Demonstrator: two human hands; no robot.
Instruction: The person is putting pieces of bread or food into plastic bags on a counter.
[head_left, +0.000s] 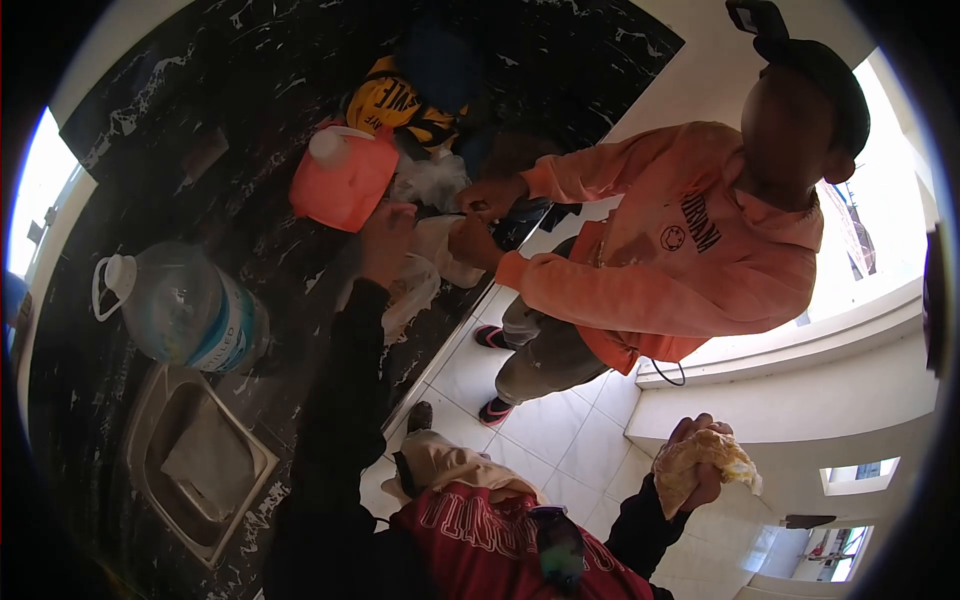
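At lower right of head view: right hand (704, 488), fingers clamped on bread piece (682, 472), well apart from bench (250, 80). Over bench: left hand (385, 245) beside pink jug (345, 185), near clear plastic bag (412, 292); left-hand finger closure cannot be determined.

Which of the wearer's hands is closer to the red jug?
Left. The left hand is right beside the red jug; the right hand is well away, holding bread.
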